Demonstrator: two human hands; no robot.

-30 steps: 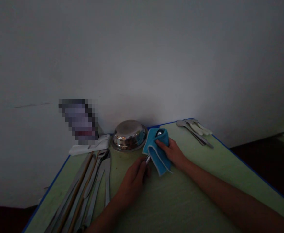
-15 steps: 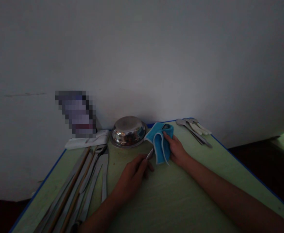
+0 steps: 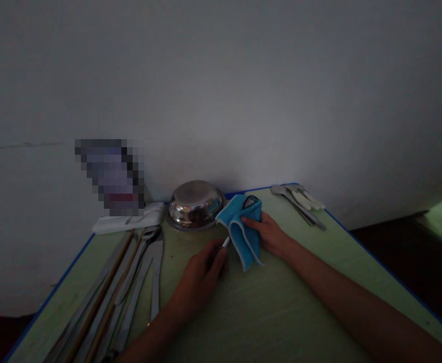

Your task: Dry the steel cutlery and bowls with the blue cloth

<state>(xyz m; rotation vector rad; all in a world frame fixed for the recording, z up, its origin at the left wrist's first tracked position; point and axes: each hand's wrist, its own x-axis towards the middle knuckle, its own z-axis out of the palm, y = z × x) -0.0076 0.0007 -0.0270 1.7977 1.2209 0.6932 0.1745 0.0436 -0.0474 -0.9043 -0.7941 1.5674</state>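
Observation:
My left hand (image 3: 205,269) is closed round the handle of what looks like a metal spoon (image 3: 250,202). Its dark, shiny rounded end pokes out at the top of a blue cloth (image 3: 245,239) with pale edging. My right hand (image 3: 269,232) pinches that cloth around the spoon, thumb on the near side, and one fold hangs down loosely. The middle of the spoon is hidden inside the cloth. Both hands are above the table, just in front of an upturned steel bowl (image 3: 196,204).
Several long metal and wooden utensils (image 3: 118,292) lie along the left of the green table (image 3: 281,312). Behind them are a folded white cloth (image 3: 130,219) and a blurred-out upright object (image 3: 111,176). Several spoons and white-handled cutlery (image 3: 300,201) rest at the back right, near the wall (image 3: 221,91).
The view has swung slightly right. The cloth has shifted along the spoon, with its loose fold lower and more of the rounded end showing. Both hands keep their hold.

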